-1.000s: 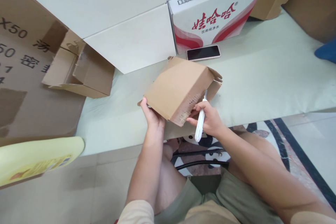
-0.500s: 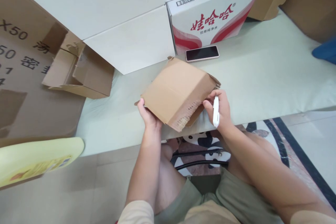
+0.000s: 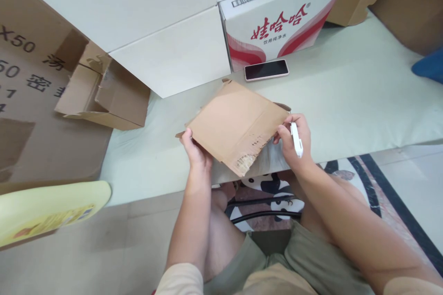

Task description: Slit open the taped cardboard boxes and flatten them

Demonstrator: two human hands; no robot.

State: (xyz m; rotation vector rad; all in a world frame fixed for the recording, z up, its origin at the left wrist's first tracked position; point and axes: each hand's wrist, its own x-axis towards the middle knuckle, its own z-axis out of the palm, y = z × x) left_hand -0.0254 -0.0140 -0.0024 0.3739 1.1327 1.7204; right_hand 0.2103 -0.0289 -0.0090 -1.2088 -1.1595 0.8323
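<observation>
1. Brown cardboard box with a ragged lower edge point(image 3: 235, 122) is held tilted at the centre of the frame, over a pale green covered table point(image 3: 346, 110).
2. Left hand point(image 3: 196, 150) pinches its left corner, thumb on top, other fingers hidden.
3. Right hand point(image 3: 288, 145) is closed around a slim white plastic tool point(image 3: 296, 140), fingertips at the box's right corner.
4. At upper centre, a black-screened, pink-rimmed smartphone point(image 3: 266, 70), a white-and-red printed carton point(image 3: 277, 32) and a plain white box point(image 3: 180, 55) block the far side.
5. An open brown carton point(image 3: 121, 97) stands left; a pale yellow plastic bottle point(image 3: 51, 207) juts in lower left.
</observation>
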